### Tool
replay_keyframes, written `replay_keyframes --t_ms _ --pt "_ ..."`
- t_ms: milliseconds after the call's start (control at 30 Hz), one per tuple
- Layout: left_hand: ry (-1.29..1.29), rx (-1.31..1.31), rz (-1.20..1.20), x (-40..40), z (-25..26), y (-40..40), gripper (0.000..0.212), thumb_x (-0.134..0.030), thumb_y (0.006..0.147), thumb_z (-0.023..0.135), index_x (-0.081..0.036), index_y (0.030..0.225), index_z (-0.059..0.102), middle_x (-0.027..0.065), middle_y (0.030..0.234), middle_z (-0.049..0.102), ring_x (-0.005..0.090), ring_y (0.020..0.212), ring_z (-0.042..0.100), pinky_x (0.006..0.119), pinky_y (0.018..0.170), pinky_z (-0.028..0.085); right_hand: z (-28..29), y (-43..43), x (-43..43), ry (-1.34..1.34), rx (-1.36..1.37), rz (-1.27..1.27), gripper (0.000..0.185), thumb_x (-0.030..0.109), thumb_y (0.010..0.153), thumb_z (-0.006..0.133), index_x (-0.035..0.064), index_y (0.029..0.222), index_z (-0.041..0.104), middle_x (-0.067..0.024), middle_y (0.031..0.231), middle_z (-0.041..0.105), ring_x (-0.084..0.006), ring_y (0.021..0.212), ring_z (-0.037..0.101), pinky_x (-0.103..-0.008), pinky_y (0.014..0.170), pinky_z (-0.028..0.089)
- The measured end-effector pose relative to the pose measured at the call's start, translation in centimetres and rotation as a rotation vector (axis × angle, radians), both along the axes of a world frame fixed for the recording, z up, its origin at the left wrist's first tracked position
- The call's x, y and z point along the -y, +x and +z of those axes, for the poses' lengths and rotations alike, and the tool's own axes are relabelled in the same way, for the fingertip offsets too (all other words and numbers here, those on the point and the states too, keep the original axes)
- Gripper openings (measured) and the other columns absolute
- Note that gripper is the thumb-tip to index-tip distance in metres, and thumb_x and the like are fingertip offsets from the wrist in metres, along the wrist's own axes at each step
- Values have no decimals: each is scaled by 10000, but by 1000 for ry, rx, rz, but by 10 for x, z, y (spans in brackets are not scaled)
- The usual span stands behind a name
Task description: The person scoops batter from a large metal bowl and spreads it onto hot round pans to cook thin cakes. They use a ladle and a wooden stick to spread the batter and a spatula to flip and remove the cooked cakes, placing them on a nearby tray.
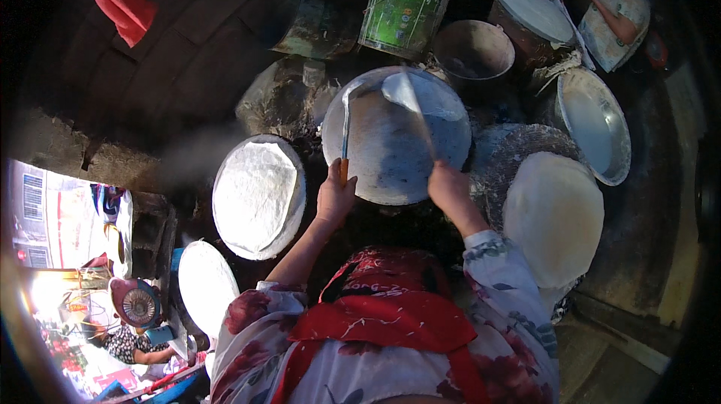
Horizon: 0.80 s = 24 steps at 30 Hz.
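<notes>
A round metal griddle (377,150) lies in front of me, its upper part whitish with wet-looking batter (445,102). My left hand (337,193) grips the orange handle of a long metal utensil (346,122), whose curved, white-coated end reaches the griddle's upper left. The fingers of my right hand (450,187) are closed round the handle of another tool (419,108), blurred, with a pale end over the batter. On the left stands a round pan or tray (219,235) bearing a thin white sheet (262,195). To the right is a pale round sheet or lid (555,218).
A green metal bucket (403,12), an empty-looking pot (473,52) and a lidded vessel (535,12) stand beyond the griddle. A basin of whitish liquid (594,122) is at right. Another person (617,26) works at upper right; a second person (132,345) is at lower left, near a fan (139,304).
</notes>
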<state>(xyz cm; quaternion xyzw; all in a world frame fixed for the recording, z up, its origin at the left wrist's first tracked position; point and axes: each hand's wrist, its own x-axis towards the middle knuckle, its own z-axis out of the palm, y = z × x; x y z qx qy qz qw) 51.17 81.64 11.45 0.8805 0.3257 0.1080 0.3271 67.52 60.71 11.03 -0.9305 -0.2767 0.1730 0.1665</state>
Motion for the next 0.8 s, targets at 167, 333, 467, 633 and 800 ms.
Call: replay_keyframes --t_ms 167,333,467,633,800 --pt "-163 -32 86 4 22 -24 605 -250 839 633 -36 1345 380 261 1125 598 389 1041 594 409 883 469 21 11 -20 -18 10 143 221 143 875 470 4 987 600 -192 821 670 -370 775 660 -479 688 521" --pt "-258 -22 114 -4 27 -46 625 -273 832 643 -16 1341 388 254 1191 566 358 1114 564 395 937 438 1 29 -13 -27 83 119 180 124 850 507 -10 921 605 -212 809 667 -351 758 669 -442 656 534" --pt "-350 -36 165 -11 10 -72 617 -263 851 638 1 1346 381 211 1155 588 301 1018 604 369 848 482 15 14 -30 -60 104 338 200 122 854 498 -2 954 618 -209 825 673 -362 757 669 -464 680 530" --pt "-630 71 275 7 43 -92 507 -206 889 615 -8 1310 412 47 839 555 100 602 504 244 514 419 21 72 -16 -16 88 150 179 145 867 507 3 882 616 -183 796 671 -355 738 659 -452 644 525" --pt "-685 -12 356 16 67 -101 446 -201 895 607 -19 1261 431 3 697 500 70 500 446 229 431 358 7 28 -29 -56 219 547 168 134 840 513 21 902 621 -156 765 677 -300 704 677 -420 591 525"
